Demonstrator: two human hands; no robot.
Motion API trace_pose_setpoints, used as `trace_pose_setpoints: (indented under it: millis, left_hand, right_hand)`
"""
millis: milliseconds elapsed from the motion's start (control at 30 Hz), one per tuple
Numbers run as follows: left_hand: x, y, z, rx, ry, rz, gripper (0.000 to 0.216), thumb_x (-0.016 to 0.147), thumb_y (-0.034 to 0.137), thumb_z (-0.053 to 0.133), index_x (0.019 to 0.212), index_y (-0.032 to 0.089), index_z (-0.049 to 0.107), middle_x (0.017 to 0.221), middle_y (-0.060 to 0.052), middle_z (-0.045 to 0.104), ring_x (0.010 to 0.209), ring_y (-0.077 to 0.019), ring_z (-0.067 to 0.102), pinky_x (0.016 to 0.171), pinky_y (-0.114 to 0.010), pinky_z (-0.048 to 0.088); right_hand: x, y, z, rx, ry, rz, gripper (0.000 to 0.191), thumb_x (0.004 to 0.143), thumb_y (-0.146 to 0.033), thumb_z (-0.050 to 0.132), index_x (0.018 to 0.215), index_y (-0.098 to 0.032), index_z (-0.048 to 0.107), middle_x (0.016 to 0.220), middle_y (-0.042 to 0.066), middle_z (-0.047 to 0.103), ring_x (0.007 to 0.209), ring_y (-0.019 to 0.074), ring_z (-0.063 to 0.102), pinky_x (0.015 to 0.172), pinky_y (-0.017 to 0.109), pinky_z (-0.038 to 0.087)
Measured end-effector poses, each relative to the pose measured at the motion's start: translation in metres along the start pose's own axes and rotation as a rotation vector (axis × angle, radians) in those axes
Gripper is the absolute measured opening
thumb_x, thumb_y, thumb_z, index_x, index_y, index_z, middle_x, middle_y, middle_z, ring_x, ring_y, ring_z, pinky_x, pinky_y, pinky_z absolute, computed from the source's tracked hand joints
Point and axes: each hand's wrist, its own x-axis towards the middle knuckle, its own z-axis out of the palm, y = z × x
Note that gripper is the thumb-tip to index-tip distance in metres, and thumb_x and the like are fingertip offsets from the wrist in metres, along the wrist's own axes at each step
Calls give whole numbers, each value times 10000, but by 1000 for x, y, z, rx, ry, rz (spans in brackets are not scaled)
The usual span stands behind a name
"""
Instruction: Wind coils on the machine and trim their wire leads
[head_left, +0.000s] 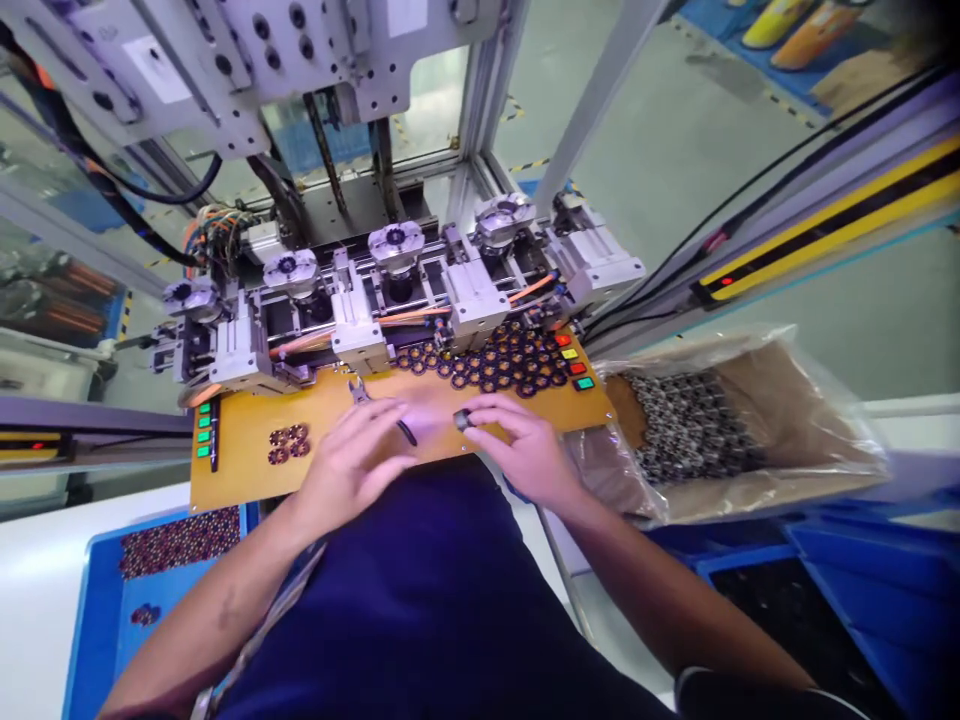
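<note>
Pinching a small, dark grey, short cylindrical piece (461, 420) between thumb and fingertips, the right hand (525, 445) in the head view is over the flat, yellow-brown surface (240, 480). The piece lies to the right of the left hand (349, 460), across a gap; its long axis is too small to tell. Loosely curled, thumb and fingers apart, the left hand shows nothing in its grasp; black-handled metal pliers (360, 390) lie beside it, contact unclear. Beyond, dark rings with copper-coloured centres (525, 365) cluster near blocky silver metal fixtures (360, 342). At right, wrinkled clear plastic (784, 375) lines a box heaped with grey metallic parts (690, 425).
</note>
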Motion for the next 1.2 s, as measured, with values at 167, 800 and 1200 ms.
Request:
trace_pose_setpoints:
  millis: [167, 800, 1200]
  left_hand:
    - [-9, 10, 2, 8, 161, 118, 458, 890, 217, 672, 1334, 214, 561, 1058, -111, 693, 951, -192, 699, 817, -301, 596]
    - [-27, -1, -20, 34, 327, 9, 478, 812, 245, 772, 1259, 203, 609, 1029, -98, 736, 889, -190, 720, 777, -294, 614]
    - [-94, -46, -47, 168, 481, -473, 501, 817, 134, 734, 1297, 204, 608, 1052, -66, 723, 817, -170, 692, 812, -341, 583]
  right_hand:
    - [3, -59, 39, 353, -218, 25, 206, 901, -384, 660, 808, -200, 677, 953, 50, 710, 916, 181, 692, 843, 299, 581]
    - [25, -85, 63, 603, -424, 171, 188, 861, -388, 715, 855, -201, 742, 955, 45, 706, 785, 140, 664, 727, 275, 580]
    - [225, -46, -113, -340, 78, -455, 74, 768, -245, 711, 781, -198, 767, 1041, 69, 736, 932, 240, 686, 894, 444, 565]
